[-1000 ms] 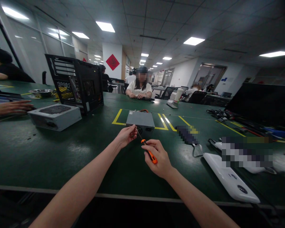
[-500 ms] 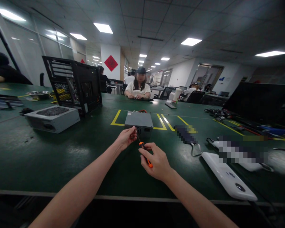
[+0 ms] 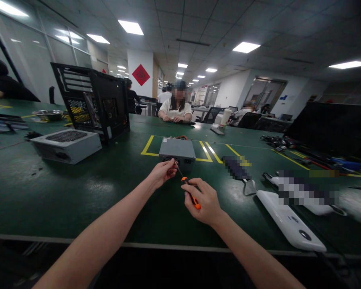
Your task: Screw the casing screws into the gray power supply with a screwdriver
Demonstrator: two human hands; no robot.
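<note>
A grey metal power supply box (image 3: 177, 149) lies on the green table (image 3: 132, 224), between yellow tape marks. My right hand (image 3: 203, 200) is closed round the black and orange handle of a screwdriver (image 3: 192, 195), whose shaft slants up and left toward the box's near face. At the screwdriver's tip, my left hand (image 3: 164, 173) is pinched in front of the fan side of the box. Whatever is between its fingertips is too small to make out.
A second power supply (image 3: 67, 146) and a black computer case (image 3: 93, 102) stand at left, near a metal bowl (image 3: 48, 115). White devices (image 3: 291, 220) with cables lie at right. Across the table sits a person (image 3: 176, 108); a black monitor (image 3: 333, 132) is at far right.
My right hand and the screwdriver have shifted slightly right, showing more of the shaft. My left hand has moved slightly right, still pinched. The view has tilted a little.
</note>
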